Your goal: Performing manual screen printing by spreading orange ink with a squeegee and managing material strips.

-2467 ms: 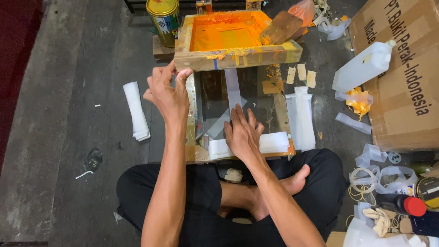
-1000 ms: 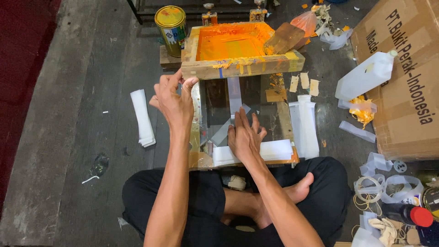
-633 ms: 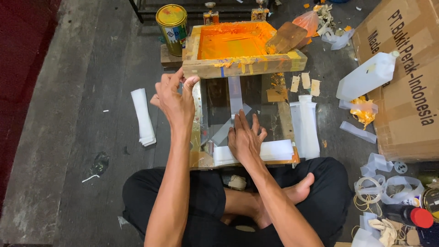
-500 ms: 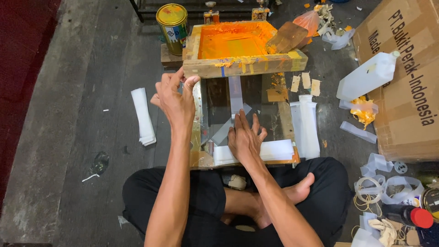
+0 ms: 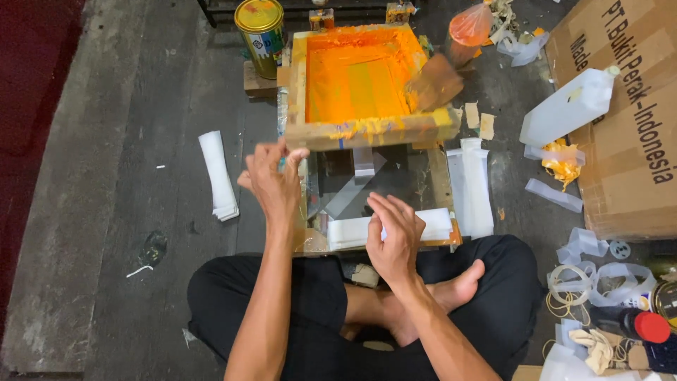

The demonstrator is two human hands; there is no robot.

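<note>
I see a yellow tin point(image 5: 259, 35) on a wood block behind the frame's left corner, and a stack of white strips point(image 5: 218, 175) lying well to the left on the grey floor point(image 5: 106, 176). On the right a white jug point(image 5: 570, 107) leans against a cardboard box point(image 5: 627, 127), with an orange bag point(image 5: 468, 27) further back. Coiled white bands point(image 5: 599, 271) and a red-capped bottle point(image 5: 645, 326) lie near the right knee.

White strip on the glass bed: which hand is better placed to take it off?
Probably the right hand: it hovers directly over the white strip at the bed's near edge. The left hand is raised at the left side, near the orange screen frame, farther away.
</note>
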